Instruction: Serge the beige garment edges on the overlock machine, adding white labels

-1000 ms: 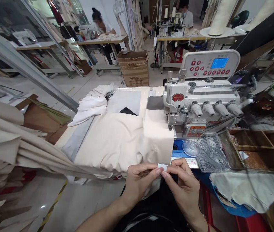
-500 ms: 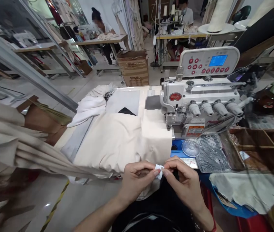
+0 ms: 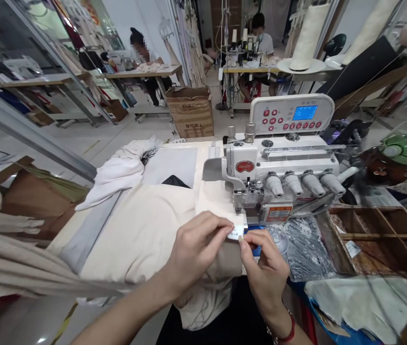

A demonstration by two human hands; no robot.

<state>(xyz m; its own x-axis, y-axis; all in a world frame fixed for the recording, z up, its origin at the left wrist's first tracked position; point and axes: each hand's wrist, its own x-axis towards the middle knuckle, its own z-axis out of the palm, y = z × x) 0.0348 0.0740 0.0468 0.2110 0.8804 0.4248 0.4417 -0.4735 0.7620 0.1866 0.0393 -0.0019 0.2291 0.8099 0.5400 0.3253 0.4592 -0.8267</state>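
Observation:
Between my two hands is a small white label (image 3: 235,233) with dark print. My left hand (image 3: 199,244) pinches its left end, thumb against fingers. At its right end, the thumb and fingertips of my right hand (image 3: 266,256) are closed on the label too. Cream fabric (image 3: 142,227) spreads over the table to the left and lies under the label, with its right part at the presser area of a white overlock sewing machine (image 3: 282,165). Some of the fabric hangs down toward my lap. My hands are just in front of the machine's needle area.
Right of the machine stands a wooden compartment tray (image 3: 363,235), with a clear plastic dish (image 3: 279,239) nearer my right hand. White cloth (image 3: 117,167) and a dark flat object (image 3: 176,181) lie on the table. Beyond are a cardboard box (image 3: 191,112) and two people at sewing tables.
Both hands have moved up and forward with the label, from near my lap to the fabric's edge by the machine. The label now lies flatter. The camera view has shifted.

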